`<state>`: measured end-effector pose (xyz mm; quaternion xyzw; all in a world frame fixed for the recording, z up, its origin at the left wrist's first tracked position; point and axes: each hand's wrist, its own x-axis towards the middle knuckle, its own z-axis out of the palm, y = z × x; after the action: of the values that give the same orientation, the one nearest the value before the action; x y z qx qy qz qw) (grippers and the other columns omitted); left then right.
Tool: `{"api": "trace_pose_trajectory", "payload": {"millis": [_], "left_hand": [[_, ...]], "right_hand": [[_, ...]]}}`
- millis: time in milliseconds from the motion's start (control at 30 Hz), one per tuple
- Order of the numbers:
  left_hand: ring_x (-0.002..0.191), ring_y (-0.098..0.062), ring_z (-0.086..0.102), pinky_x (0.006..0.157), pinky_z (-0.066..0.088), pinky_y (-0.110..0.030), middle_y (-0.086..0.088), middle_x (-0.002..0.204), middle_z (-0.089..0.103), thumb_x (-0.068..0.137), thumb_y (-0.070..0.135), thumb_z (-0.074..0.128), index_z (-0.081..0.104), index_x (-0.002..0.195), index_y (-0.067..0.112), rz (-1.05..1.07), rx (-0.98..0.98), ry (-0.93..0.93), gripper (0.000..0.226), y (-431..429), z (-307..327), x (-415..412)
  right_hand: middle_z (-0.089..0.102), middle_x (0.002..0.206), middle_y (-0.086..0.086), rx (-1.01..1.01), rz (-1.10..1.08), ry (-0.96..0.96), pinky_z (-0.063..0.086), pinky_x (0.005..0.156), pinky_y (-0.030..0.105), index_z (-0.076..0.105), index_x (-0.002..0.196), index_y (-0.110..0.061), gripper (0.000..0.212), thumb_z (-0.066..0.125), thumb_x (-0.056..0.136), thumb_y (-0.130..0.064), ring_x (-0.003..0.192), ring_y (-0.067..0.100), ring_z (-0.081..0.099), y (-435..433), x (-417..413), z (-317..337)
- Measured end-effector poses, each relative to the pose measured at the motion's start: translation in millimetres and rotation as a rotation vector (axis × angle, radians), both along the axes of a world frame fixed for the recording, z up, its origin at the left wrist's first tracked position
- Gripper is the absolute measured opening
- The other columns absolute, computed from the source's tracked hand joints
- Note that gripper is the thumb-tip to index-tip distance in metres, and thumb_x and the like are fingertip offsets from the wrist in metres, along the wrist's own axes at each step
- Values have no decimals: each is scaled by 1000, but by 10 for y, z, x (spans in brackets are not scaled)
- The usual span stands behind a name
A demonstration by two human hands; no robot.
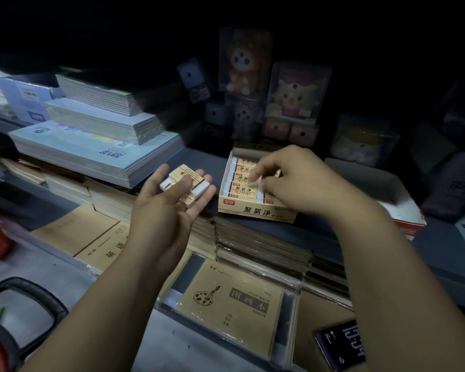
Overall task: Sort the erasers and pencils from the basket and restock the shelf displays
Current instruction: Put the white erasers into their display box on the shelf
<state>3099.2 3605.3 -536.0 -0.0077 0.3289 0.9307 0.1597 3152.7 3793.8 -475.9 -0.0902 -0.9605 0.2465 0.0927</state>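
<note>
My left hand [169,208] is palm up and holds a few tan-sleeved white erasers [188,185], with the thumb pressing on top of them. To its right, a tan cardboard eraser display box [255,210] sits on the dark shelf, filled with rows of the same erasers. My right hand [298,181] hovers over that box and pinches one eraser [261,185] between thumb and fingers, lowered into the rows. No pencils are visible.
Stacks of blue exercise books [97,154] lie at the left. Boxed plush toys [295,92] stand behind the eraser box. Brown notebooks [234,304] fill the lower shelf. A phone [344,345] lies at the bottom right, a basket handle [24,296] at the bottom left.
</note>
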Motion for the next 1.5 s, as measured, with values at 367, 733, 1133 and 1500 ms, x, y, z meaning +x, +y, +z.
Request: {"api": "trace_pose_trajectory", "payload": {"millis": [367,733,1133,1500], "left_hand": [[106,-28,73,91,59,-35,-21,113,74,95,6,64,64,119,-2,-104,-75,105,25,-35,24,-7],[75,-14,65,61,49,-19,-12,91,73,99,29,63,70,110,1,-127,-305,95,31,-7,-8,17],[59,-7,58,55,47,-19,3,67,71,92,27,73,76,99,18,-30,-732,309,12,205,-94,141],[51,-5,59,50,45,-19,-2,70,75,90,15,62,74,82,10,37,-856,392,15,96,-49,413]], "right_hand": [[61,107,-5,-227,209,231,53,71,26,68,122,-34,47,86,79,-28,69,6,55,-457,-178,-107],[68,82,10,-701,107,228,52,56,25,72,106,-9,15,67,94,-3,62,15,65,-401,-181,-93],[73,68,10,-687,-240,315,61,62,35,66,92,-13,12,67,91,-1,67,28,75,-33,-139,-132],[75,70,13,-727,-301,232,65,66,42,66,99,-10,10,69,92,-4,68,28,76,-61,37,-79]]}}
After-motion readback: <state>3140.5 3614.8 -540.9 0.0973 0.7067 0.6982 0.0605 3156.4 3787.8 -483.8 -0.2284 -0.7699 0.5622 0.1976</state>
